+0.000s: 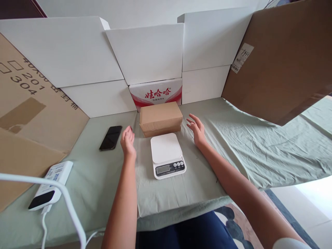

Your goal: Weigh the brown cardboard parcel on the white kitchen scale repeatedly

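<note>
left hand [128,140] open, fingers loosely curled, holding nothing, hovering just left of centre frame near the lower left corner of the brown cardboard box [160,118]. right hand [197,129] open too, fingers spread, empty, just right of the box, not touching it. box lying flat at centre frame on the pale green cloth [259,152], its near edge just beside the back of the white kitchen scale [167,155]. scale platform bare, display and buttons facing the lower edge of the frame. red and white printed carton [157,93] directly behind the box. black phone [111,137] left of the left hand, apart from it. white power strip [50,185] at lower left.

likely step: taking the box from both sides. best to close in evenly on the short ends, palms flat, lift level, keep clear of the scale and of the carton behind.
</note>
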`<state>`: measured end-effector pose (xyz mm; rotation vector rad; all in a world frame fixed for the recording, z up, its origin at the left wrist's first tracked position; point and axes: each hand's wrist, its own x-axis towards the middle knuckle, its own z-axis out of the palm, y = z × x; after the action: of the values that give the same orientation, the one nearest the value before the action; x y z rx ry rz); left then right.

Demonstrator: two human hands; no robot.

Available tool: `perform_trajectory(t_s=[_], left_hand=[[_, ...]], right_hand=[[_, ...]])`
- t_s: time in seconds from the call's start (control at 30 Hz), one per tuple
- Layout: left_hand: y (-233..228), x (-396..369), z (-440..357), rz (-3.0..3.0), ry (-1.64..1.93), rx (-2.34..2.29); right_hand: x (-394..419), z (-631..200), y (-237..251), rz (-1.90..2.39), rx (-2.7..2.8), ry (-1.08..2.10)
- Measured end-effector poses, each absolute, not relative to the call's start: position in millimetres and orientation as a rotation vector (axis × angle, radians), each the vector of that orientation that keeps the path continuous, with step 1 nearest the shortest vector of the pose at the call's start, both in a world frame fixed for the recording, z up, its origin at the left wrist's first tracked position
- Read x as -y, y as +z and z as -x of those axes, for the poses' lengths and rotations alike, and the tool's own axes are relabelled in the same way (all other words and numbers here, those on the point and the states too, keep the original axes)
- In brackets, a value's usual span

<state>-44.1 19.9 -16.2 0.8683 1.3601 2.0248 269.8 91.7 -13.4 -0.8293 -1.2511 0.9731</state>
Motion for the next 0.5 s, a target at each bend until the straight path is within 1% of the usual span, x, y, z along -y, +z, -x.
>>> perform_trajectory(t_s=[0.23, 0.5], left_hand=[[-21.5, -23.0, 31.8, -0.895, 1.898, -1.318], [-27.2, -26.0, 27.0, -0.928, 1.827, -1.300]], right_hand=[[-85.2, -260.3, -14.2, 0.780, 1.422, 1.041], [-84.0, -255.4, -15.3, 0.739, 1.418, 1.101]])
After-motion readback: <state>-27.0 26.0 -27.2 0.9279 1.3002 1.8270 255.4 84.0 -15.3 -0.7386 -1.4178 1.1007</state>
